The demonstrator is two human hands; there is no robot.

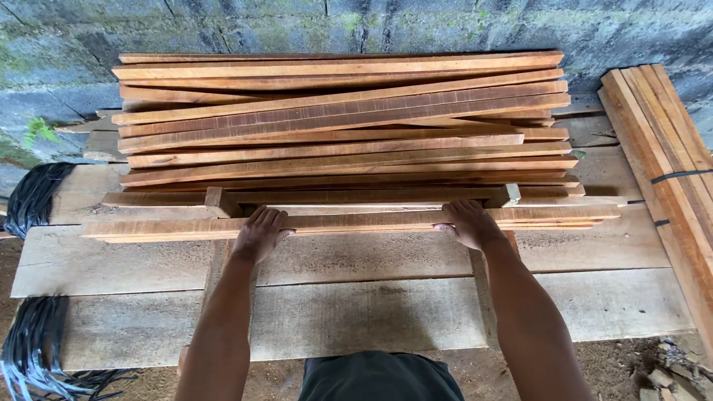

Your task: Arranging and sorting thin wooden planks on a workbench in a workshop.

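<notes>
A pile of long reddish-brown wooden slats lies crosswise on a bench of pale planks. The nearest slat runs left to right along the front of the pile. My left hand rests on it left of centre, fingers draped over its top edge. Right of centre, my right hand grips the same slat with the fingers curled over it. Two short wooden blocks stick up just behind the slat, near each hand.
A strapped bundle of slats lies at an angle on the right. Coils of black strapping hang at the left end of the bench. A mossy block wall stands behind. Dirt and rubble lie at lower right.
</notes>
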